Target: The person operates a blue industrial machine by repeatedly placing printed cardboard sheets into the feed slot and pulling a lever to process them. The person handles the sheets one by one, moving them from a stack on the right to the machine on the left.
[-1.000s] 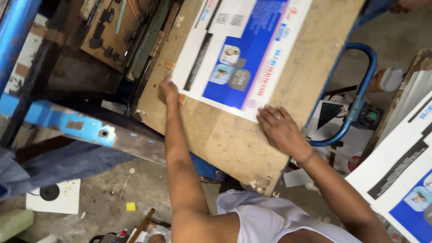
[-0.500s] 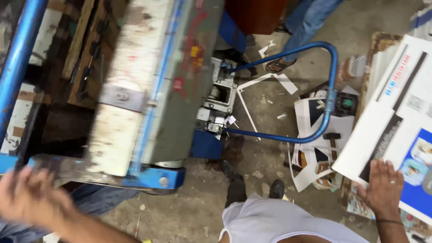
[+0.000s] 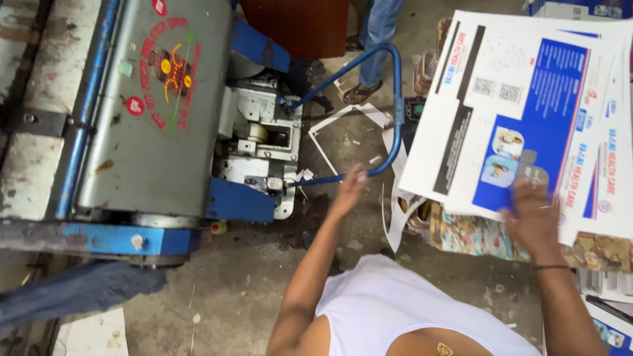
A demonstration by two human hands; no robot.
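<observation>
On the dusty concrete floor, my right hand [image 3: 535, 221] presses flat, fingers spread, on the light, bendable white-and-blue printed cardboard sheet [image 3: 521, 118] at three o'clock, best taken by its edge, while my left hand [image 3: 349, 188] hangs loose, grasping nothing.

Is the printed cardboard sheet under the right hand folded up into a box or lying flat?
Flat. The printed sheet lies spread out on a stack of similar sheets, its whole blue and white face showing, with the right hand pressed on its near edge.
</observation>
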